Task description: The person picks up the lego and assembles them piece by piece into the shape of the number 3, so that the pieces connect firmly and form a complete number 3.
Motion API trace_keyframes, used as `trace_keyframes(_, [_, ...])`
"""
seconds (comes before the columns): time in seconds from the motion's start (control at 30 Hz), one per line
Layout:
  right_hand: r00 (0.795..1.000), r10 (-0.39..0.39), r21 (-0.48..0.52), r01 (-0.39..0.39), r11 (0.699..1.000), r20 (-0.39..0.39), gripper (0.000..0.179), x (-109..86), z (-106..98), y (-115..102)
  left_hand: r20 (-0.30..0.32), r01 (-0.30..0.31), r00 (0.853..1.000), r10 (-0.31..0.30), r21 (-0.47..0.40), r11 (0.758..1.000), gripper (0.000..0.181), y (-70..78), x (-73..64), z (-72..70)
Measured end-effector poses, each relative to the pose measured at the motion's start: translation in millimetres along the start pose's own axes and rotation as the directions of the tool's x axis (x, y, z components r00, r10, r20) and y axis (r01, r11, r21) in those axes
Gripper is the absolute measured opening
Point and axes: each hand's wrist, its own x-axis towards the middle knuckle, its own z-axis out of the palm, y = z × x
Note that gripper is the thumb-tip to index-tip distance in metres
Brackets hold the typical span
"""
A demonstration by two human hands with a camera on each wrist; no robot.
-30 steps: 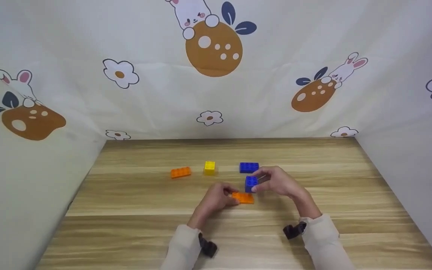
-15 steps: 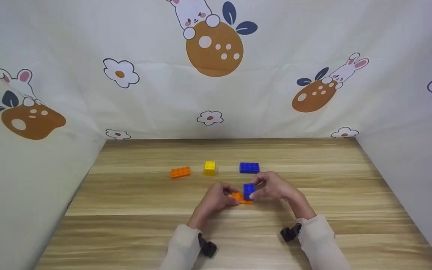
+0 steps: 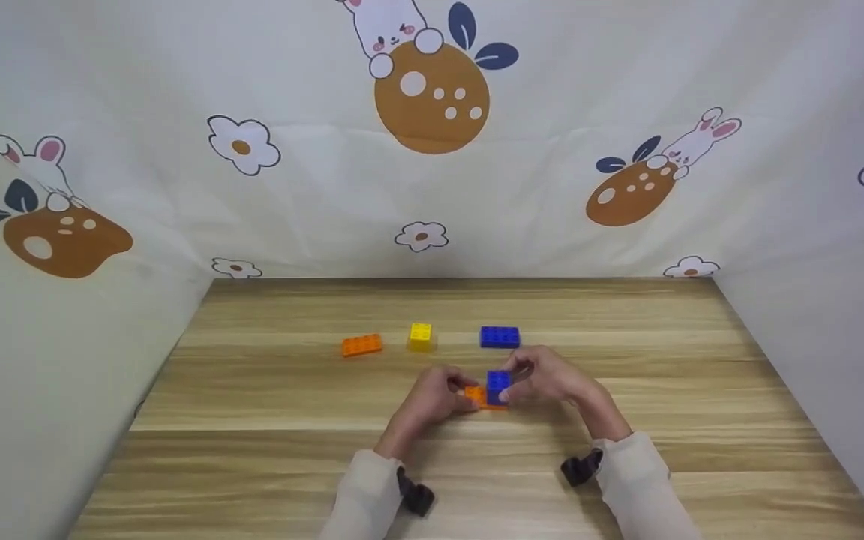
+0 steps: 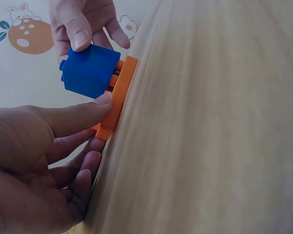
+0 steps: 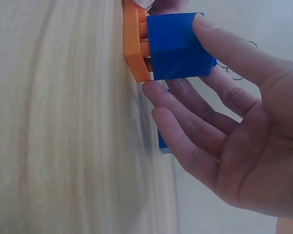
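My left hand (image 3: 436, 394) pinches the left end of a flat orange building brick (image 4: 121, 100) between thumb and fingers, low on the wooden table. A taller blue building brick (image 5: 178, 46) is in my right hand (image 3: 552, 375), gripped with the thumb on one side and fingers on the other. It sits over the right part of the orange brick, and orange studs show in the gap beneath it in both wrist views. On the left, the orange studs near my left thumb are bare.
Behind the hands on the wooden table (image 3: 289, 465) lie a second flat orange brick (image 3: 361, 345), a yellow brick (image 3: 421, 336) and a wider blue brick (image 3: 499, 337). A printed cloth (image 3: 312, 202) rises at the back and both sides.
My right hand has brought the blue brick toward me and down, from behind the orange brick to over its right part. My left hand has kept its hold on the orange brick.
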Motion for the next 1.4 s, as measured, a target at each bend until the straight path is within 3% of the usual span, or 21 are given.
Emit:
trace_keyframes(0.43, [0.998,0.060,-0.025,-0.061,0.998,-0.020,0.032,-2.6,4.0,-6.8,0.009,-0.030,1.000,0.030,0.002,1.000,0.026,-1.8,0.1,-1.8])
trace_keyframes(0.67, [0.999,0.046,-0.005,-0.046,0.999,-0.001,0.034,-1.6,5.7,-3.2,0.004,-0.028,1.000,0.028,0.019,0.999,0.025,-2.4,-1.4,-1.3])
trace_keyframes(0.9, [0.992,0.126,0.002,-0.126,0.992,-0.025,0.038,2.1,3.5,0.8,-0.005,-0.043,0.999,0.043,0.031,0.999,0.024,-1.1,0.0,-1.1])
trace_keyframes(1.13, [0.982,0.188,0.060,-0.188,0.980,0.016,0.040,0.1,5.8,0.2,-0.009,-0.063,0.998,0.063,0.039,0.997,0.025,-3.5,-3.2,0.1])
trace_keyframes(1.4, [0.984,0.174,-0.023,-0.175,0.984,-0.023,0.036,-1.3,4.1,-3.8,0.002,-0.032,0.999,0.032,0.008,0.999,0.024,-1.7,-0.5,0.4])
